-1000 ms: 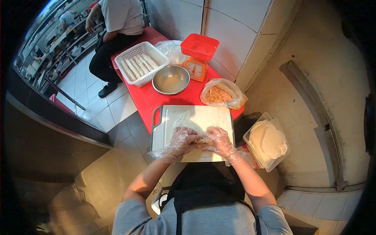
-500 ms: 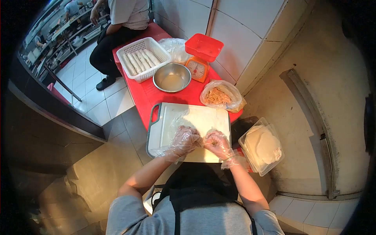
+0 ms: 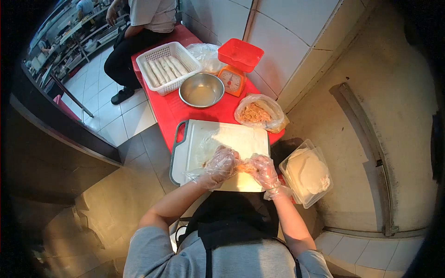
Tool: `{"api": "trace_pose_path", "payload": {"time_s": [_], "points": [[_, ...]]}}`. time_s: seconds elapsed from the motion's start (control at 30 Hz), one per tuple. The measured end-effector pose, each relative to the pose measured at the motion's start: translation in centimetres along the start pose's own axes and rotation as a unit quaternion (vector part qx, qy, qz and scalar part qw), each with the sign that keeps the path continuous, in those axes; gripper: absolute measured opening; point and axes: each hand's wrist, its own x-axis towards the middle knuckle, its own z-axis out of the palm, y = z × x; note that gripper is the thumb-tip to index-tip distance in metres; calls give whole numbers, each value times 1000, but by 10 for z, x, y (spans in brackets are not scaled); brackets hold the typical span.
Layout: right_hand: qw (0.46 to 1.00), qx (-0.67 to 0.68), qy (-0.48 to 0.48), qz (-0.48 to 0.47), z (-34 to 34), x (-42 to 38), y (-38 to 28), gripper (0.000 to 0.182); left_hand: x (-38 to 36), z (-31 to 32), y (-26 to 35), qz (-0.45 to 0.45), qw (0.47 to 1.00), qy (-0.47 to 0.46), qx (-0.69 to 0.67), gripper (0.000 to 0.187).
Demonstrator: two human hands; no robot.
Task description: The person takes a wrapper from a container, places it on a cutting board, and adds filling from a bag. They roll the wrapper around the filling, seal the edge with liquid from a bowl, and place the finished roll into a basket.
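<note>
Both my hands wear clear plastic gloves and are low over the white cutting board (image 3: 250, 134). Fingers curled, my left hand (image 3: 222, 163) is closed on one end of a small clump of orange shredded filling (image 3: 245, 167). The other end is in the closed fingers of my right hand (image 3: 262, 169). A thin, pale wrinkled patch shows on the board beyond my left hand; I cannot make out what it is. More of the orange filling lies in an open plastic bag (image 3: 277, 107) at the board's far right corner.
On the red table (image 3: 169, 109) stand a white basket (image 3: 192, 76) of several pale rolls, a steel bowl (image 3: 202, 91) and an orange scale (image 3: 232, 80) with a red tray (image 3: 240, 54). A container of round white wrappers (image 3: 308, 170) is at right. A person (image 3: 150, 18) sits behind.
My hands have drawn slightly apart, and orange filling now shows between them. The whole view has shifted a little; the table things stay in place.
</note>
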Motion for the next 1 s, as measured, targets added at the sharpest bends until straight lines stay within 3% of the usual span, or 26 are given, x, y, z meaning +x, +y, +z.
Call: {"api": "trace_pose_path", "payload": {"time_s": [0.13, 0.2, 0.3, 0.33, 0.43, 0.5, 0.6, 0.7, 0.73, 0.9, 1.0], "points": [[998, 43, -56, 2, 0, -4, 13, 33, 1, -10, 10, 0, 999, 31, -10, 18], [990, 132, -33, 43, -8, -2, 2, 33, -1, -12, 18, -3, 996, 76, -38, 19], [973, 212, -28, 85, -2, -9, 6, 34, 0, 3, 7, -24, 995, 8, -101, 20], [968, 230, -29, 93, 1, -10, 10, 35, 2, 9, 7, -11, 995, 35, -98, 18], [986, 129, -46, 99, -9, -5, 4, 38, 6, 11, 15, 22, 992, 98, -74, 19], [994, 83, -43, 55, -12, 2, -4, 40, 6, 5, 22, 35, 991, 118, -44, 20], [997, 58, -42, 7, -12, -2, 4, 42, 4, 6, 14, 74, 987, 125, -63, 21], [999, 18, -36, -1, -21, -1, 3, 44, 11, -5, 30, 32, 997, 43, -60, 25], [999, -2, -33, 3, -25, -1, -1, 45, 10, 4, 26, 45, 996, 66, -47, 27], [998, 22, -55, -12, -19, -20, 33, 45, 10, 55, 1, 55, 988, 118, -86, 28], [997, 58, -49, 35, -28, -17, 20, 41, 19, 25, 27, 32, 994, 72, -76, 23]]}}
